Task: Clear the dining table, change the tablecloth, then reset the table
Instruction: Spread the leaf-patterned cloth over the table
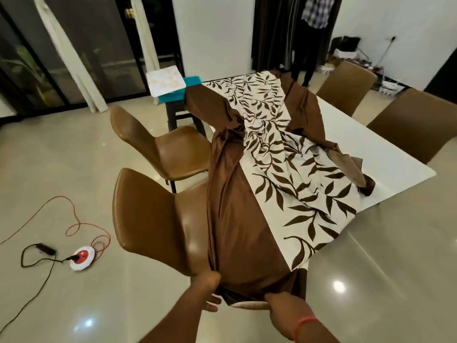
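A brown tablecloth [237, 219] with a cream leaf-print middle panel lies bunched and stretched across the white dining table [385, 154], leaving the right part of the tabletop bare. Its near end hangs off the table toward me. My left hand [209, 290] grips the brown near edge at its left corner. My right hand [279, 305], with a red band at the wrist, holds the same edge further right, its fingers tucked under the cloth. A folded pale patterned cloth [165, 81] lies on a teal one on a dark stool at the table's far left.
Two brown chairs [153, 214] stand left of the table, two more [346, 87] on the right side. A red-and-white extension socket [81, 257] with orange and black cords lies on the glossy floor at left. A person [314, 26] stands beyond the far end.
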